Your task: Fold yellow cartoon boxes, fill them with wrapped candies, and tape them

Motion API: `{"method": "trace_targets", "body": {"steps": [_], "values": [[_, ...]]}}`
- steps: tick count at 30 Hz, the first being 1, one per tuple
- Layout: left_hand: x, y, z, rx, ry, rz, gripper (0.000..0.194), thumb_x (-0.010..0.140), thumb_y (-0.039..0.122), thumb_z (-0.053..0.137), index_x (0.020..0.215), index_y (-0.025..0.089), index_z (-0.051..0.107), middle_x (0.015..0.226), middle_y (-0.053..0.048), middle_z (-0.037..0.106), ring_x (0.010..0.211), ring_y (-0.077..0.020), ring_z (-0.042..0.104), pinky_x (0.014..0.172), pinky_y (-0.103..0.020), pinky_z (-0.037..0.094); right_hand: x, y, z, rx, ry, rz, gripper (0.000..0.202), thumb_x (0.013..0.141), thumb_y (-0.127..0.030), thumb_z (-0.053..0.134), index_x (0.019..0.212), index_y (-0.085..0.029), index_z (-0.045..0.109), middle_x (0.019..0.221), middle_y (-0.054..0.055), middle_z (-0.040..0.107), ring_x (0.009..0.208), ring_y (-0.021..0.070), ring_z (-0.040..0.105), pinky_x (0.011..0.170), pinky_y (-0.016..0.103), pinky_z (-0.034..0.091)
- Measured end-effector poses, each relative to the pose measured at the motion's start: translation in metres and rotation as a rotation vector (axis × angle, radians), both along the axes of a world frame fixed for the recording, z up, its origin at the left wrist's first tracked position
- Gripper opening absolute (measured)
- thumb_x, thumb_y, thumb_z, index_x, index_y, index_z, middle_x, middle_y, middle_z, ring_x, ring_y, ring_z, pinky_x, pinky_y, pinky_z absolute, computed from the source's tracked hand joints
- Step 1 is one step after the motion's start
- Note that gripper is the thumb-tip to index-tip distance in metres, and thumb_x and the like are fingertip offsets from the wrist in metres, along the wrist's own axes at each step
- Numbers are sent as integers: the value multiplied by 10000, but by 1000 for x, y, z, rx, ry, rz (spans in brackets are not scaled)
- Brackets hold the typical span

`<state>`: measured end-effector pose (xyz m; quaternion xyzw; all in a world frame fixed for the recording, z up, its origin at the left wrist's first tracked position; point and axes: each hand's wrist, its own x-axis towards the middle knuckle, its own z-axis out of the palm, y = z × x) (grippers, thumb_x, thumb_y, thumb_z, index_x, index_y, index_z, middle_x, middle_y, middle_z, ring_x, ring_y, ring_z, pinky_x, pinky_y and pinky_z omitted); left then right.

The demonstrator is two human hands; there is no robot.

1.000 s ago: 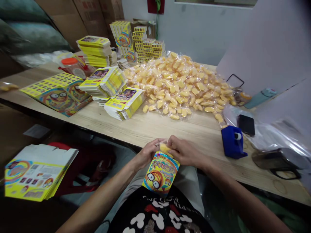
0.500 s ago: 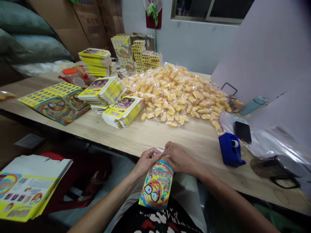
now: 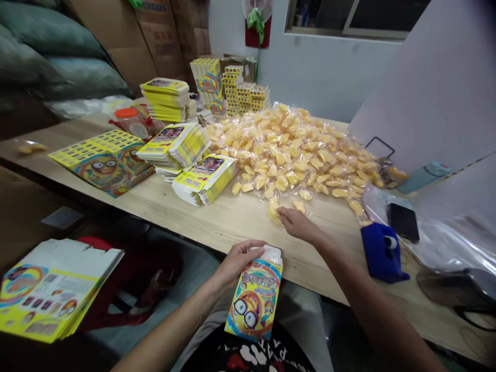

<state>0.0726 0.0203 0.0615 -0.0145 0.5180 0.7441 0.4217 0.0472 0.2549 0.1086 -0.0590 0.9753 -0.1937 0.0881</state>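
Across the middle of the frame, a wooden table (image 3: 228,227) bears a large heap of wrapped yellow pieces (image 3: 306,150). At lower centre is a printed yellow box (image 3: 256,302), its top grasped by the left hand (image 3: 238,262). Near centre, the right hand (image 3: 298,225) pinches one single packet (image 3: 273,208) at the heap's near edge.

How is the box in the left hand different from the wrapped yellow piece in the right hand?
The box is much bigger than the wrapped piece. The box has a flat front with corners, while the wrapped piece looks rounded. The box has a colourful printed face with glasses; the wrapped piece is plain yellow inside clear plastic. Both have yellow on them.
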Motion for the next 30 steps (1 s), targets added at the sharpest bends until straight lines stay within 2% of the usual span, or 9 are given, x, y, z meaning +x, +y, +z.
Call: {"method": "trace_targets", "body": {"steps": [4, 8, 10, 16, 19, 22, 25, 27, 30], "values": [[0, 7, -6, 44, 53, 11, 509, 744, 416, 856, 1137, 137, 692, 973, -105, 749, 775, -193, 712, 749, -302, 539, 42, -18, 11, -126, -156, 210, 143, 953, -219, 512, 901, -208, 645, 876, 28, 727, 799, 171, 654, 690, 255, 389], [1, 9, -16, -20, 147, 74, 374, 780, 468, 813, 863, 128, 682, 749, -32, 693, 621, -134, 636, 611, -236, 472, 70, -28, 4, -220, -113, 94, 213, 919, -214, 541, 1128, -181, 567, 901, 50, 719, 774, 182, 634, 667, 263, 369], [2, 8, -18, -38, 155, 71, 378, 794, 477, 798, 823, 124, 666, 729, -33, 685, 602, -128, 621, 596, -233, 459, 77, -28, -3, -234, -41, 50, 210, 908, -199, 535, 1116, -178, 546, 865, 37, 697, 770, 182, 612, 702, 276, 369], [5, 4, -6, -4, 146, -5, 445, 739, 400, 846, 1070, 153, 682, 874, -62, 734, 711, -172, 679, 673, -266, 492, 85, -33, -16, -132, 29, 79, 168, 880, -133, 510, 981, -187, 633, 876, 41, 669, 881, 205, 588, 849, 346, 342], [6, -1, -2, -76, 198, -10, 320, 763, 395, 814, 910, 132, 707, 760, -36, 701, 624, -128, 618, 605, -224, 434, 79, -26, -13, -77, -51, 222, 170, 919, -270, 560, 839, -226, 704, 916, 36, 669, 892, 205, 581, 828, 337, 357], [6, -4, 1, -124, 217, -56, 317, 812, 413, 759, 737, 111, 698, 673, -37, 664, 579, -105, 573, 572, -214, 398, 58, -9, -16, 48, 18, 107, 245, 930, -199, 495, 1025, -205, 721, 1128, 119, 647, 1031, 269, 552, 864, 381, 355], [6, -2, 3, -123, 111, -56, 252, 734, 317, 802, 874, 116, 738, 735, -57, 707, 611, -140, 627, 606, -246, 453, 30, 5, -26, 195, 148, -50, 521, 838, -85, 532, 1354, -149, 563, 1390, 214, 515, 1259, 369, 428, 970, 465, 295], [6, 0, 4, -110, 22, -34, 331, 706, 273, 802, 997, 126, 741, 820, -84, 740, 675, -182, 678, 665, -294, 507, 14, 10, -29, 238, 162, -64, 505, 832, -74, 534, 1333, -128, 563, 1344, 220, 554, 1258, 371, 436, 1001, 479, 267], [7, -1, 5, -65, 14, -15, 348, 741, 308, 808, 1026, 120, 739, 913, -109, 750, 753, -186, 696, 732, -300, 530, 4, 11, -21, 212, 142, -64, 315, 948, -121, 397, 1177, -105, 613, 1171, 217, 640, 1164, 348, 509, 996, 488, 265]]}}
